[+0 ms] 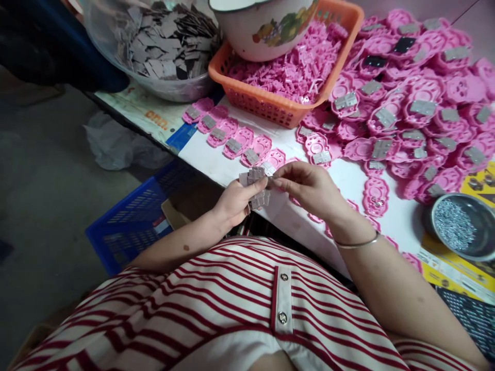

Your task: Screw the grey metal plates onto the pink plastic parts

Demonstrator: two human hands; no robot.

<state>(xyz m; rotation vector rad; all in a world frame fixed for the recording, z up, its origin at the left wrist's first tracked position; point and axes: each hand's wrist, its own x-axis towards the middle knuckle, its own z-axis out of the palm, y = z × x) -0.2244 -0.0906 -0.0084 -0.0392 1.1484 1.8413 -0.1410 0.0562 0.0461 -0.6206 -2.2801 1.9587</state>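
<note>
My left hand (237, 201) is closed round a stack of small grey rectangular plates (257, 198), held just off the table's front edge. Thumb and forefinger of my right hand (309, 185) pinch at the stack's upper right side, seemingly on one grey plate partly hidden by the fingers. Just beyond the hands, a row of pink plastic casings (237, 141) runs along the white tabletop (209, 159). Grey plates lie in the casings at the row's left part. More pink casings continue beneath and past my right forearm, partly covered by it.
A clear tub (170, 90) of grey plates stands at the back left. Beside it, an orange basket (266, 111) holds small pink parts and a white enamel pot (266, 31). Pink casings (421, 108) are heaped at right, near a metal bowl (464, 250) of screws. A blue crate (127, 216) sits below.
</note>
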